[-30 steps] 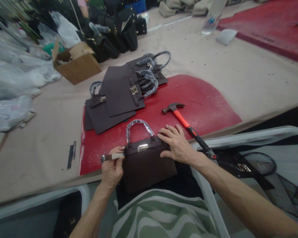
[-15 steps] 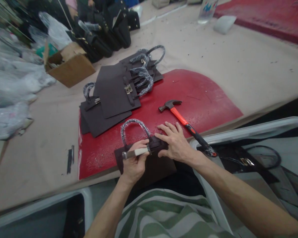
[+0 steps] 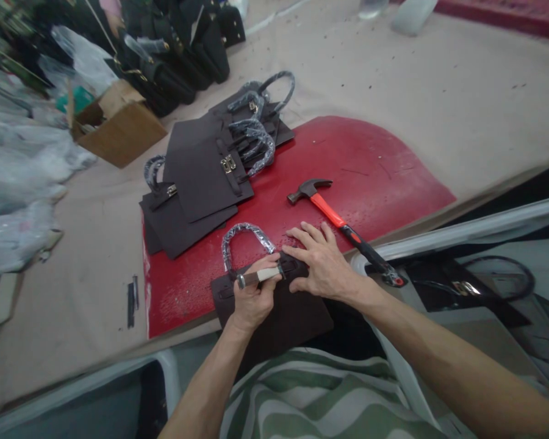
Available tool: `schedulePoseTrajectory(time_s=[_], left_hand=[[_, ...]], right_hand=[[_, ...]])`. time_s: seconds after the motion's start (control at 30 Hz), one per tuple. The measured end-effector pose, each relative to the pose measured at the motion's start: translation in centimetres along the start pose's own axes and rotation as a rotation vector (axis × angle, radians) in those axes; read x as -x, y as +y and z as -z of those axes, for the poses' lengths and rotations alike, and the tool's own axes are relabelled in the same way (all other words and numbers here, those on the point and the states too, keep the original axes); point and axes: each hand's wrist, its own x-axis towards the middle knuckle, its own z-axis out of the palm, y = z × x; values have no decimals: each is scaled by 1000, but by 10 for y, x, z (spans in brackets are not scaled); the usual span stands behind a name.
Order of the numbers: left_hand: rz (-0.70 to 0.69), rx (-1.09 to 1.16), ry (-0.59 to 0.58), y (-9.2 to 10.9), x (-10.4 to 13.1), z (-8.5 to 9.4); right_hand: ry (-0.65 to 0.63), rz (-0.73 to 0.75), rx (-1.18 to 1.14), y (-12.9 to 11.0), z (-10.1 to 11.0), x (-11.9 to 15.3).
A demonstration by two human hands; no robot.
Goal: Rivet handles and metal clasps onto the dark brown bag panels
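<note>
Gripping a short brown-and-white tool [image 3: 260,275] in the left hand [image 3: 255,299], with the fingers clamped on it and the far end at the top of a dark brown bag piece [image 3: 297,317]. Pressing with the right hand [image 3: 321,261] on the upper right corner of the same bag piece, with the fingers spread apart. Can see the bag piece partly at the front edge of the desk [image 3: 430,103] and partly over the lap, with a plastic-wrapped handle [image 3: 244,226] looping up over the red mat [image 3: 361,155]. Can see the hammer [image 3: 330,212] just beyond the right hand, head on the mat and black grip slanting down past the desk edge. Farther back, can see a pile of dark brown pieces [image 3: 201,174] overlapping the mat's left part, with wrapped handles and metal clasps; behind it, an open cardboard box [image 3: 123,135] and black bags [image 3: 185,64]. At the left, can make out clear plastic [image 3: 13,177] in heaps and two thin dark strips [image 3: 130,305]; at the right, a light-rimmed bin [image 3: 476,228].
</note>
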Motion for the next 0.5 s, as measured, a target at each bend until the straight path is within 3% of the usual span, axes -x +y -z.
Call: schedulePoseTrajectory(time_s=[0.5], left_hand=[[-177, -176, 49, 10, 3, -5]], right_hand=[[39, -33, -7, -2, -2, 0]])
